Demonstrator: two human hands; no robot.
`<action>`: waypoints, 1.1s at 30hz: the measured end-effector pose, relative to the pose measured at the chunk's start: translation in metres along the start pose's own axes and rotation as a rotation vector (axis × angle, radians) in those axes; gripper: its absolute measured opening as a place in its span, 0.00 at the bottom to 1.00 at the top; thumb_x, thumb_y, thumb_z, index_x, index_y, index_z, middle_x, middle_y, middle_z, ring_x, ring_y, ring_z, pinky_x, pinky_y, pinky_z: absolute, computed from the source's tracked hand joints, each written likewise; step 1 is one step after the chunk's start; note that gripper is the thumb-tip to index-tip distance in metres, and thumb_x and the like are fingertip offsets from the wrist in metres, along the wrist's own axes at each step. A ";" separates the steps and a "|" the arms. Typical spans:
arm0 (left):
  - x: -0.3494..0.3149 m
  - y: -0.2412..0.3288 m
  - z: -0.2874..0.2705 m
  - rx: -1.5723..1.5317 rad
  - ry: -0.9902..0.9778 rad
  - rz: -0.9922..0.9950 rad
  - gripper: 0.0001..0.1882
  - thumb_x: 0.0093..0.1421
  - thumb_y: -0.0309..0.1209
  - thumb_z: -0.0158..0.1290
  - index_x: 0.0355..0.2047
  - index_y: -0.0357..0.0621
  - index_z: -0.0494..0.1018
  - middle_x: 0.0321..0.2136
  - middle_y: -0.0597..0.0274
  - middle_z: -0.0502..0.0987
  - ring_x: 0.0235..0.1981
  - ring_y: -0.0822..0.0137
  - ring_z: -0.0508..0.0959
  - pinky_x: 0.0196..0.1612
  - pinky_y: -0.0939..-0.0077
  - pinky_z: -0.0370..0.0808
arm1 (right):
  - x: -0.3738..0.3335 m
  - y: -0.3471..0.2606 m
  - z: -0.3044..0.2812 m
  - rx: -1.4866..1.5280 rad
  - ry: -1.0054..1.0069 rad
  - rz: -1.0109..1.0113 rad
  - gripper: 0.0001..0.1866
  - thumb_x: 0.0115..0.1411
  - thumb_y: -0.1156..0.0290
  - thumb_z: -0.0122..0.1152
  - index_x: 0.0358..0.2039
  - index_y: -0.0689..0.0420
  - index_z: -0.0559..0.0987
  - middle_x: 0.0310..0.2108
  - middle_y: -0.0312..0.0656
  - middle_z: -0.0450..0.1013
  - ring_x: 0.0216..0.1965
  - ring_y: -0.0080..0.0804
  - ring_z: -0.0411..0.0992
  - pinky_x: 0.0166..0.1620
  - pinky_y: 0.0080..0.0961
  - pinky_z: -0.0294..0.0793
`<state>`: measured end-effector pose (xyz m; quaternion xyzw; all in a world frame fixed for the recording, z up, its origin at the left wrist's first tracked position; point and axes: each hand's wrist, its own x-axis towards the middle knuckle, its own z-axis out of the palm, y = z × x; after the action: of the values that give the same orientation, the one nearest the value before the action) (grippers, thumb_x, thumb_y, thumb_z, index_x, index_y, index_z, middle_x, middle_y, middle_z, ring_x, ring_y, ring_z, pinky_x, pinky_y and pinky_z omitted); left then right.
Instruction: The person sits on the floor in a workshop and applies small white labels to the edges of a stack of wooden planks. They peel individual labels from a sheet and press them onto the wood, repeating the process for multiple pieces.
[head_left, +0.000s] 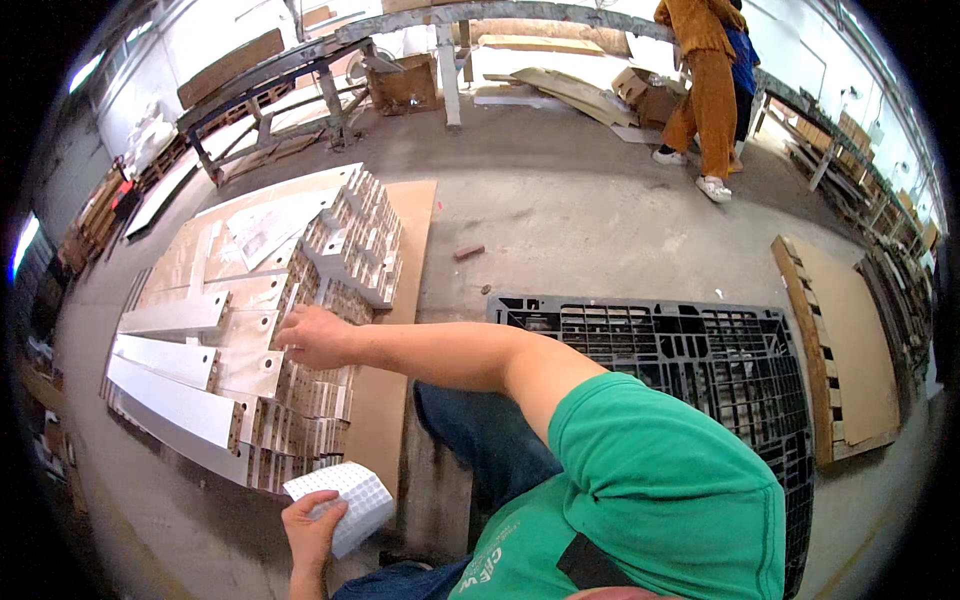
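Note:
My left hand grips a white sheet of small round stickers, set in rows, thumb on top of its edge. Stretched out across my body, my right hand has its fingers bent and drawn together at the ends of a stack of boards. Whether a small piece is between those fingertips is hidden. The boards have white and pale brown faces, with dark round holes near their ends. Several white boards lie loose on top, to the left. A paler sheet rests on the stack's far part.
Brown cardboard lies under the stack. To the right is a black plastic pallet, with a wood-edged panel beyond it. A reddish block sits on the floor. A person in brown trousers stands by the far workbench.

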<state>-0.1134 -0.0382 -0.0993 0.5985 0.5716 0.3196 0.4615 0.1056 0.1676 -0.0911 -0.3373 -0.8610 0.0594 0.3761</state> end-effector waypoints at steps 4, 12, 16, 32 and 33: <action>0.006 -0.013 0.006 0.116 -0.063 -0.024 0.09 0.43 0.23 0.61 0.28 0.36 0.78 0.26 0.62 0.78 0.31 0.73 0.75 0.39 0.80 0.70 | 0.004 0.010 0.010 0.070 0.204 -0.058 0.10 0.49 0.68 0.60 0.34 0.55 0.77 0.37 0.43 0.71 0.39 0.43 0.66 0.42 0.37 0.67; 0.014 0.023 0.013 0.174 -0.104 -0.007 0.09 0.46 0.25 0.60 0.29 0.35 0.78 0.26 0.62 0.78 0.31 0.74 0.75 0.38 0.79 0.71 | -0.054 0.098 -0.126 0.497 0.246 0.590 0.17 0.53 0.67 0.59 0.44 0.56 0.73 0.39 0.44 0.71 0.38 0.34 0.71 0.42 0.31 0.71; 0.009 0.044 0.010 0.084 -0.148 0.007 0.09 0.47 0.23 0.58 0.30 0.33 0.77 0.28 0.61 0.78 0.31 0.73 0.75 0.37 0.79 0.71 | -0.173 0.177 -0.278 -0.238 0.402 1.024 0.34 0.54 0.60 0.56 0.54 0.54 0.49 0.46 0.49 0.67 0.40 0.40 0.70 0.46 0.34 0.70; 0.024 0.089 0.041 0.213 0.041 0.147 0.11 0.49 0.24 0.55 0.34 0.35 0.76 0.32 0.57 0.78 0.36 0.71 0.74 0.43 0.78 0.68 | -0.053 0.052 -0.242 0.001 -0.325 0.261 0.11 0.57 0.67 0.53 0.40 0.56 0.75 0.29 0.40 0.73 0.30 0.26 0.71 0.36 0.27 0.71; 0.018 0.086 0.039 0.211 0.071 0.167 0.11 0.49 0.25 0.55 0.34 0.35 0.76 0.32 0.57 0.78 0.36 0.71 0.74 0.42 0.78 0.69 | -0.051 0.046 -0.203 0.063 -0.596 0.044 0.11 0.56 0.67 0.55 0.39 0.58 0.76 0.30 0.43 0.73 0.30 0.29 0.72 0.36 0.28 0.71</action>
<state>-0.0417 -0.0214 -0.0377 0.6776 0.5663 0.3160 0.3470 0.2954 0.1404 0.0055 -0.3119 -0.9236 0.1904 0.1158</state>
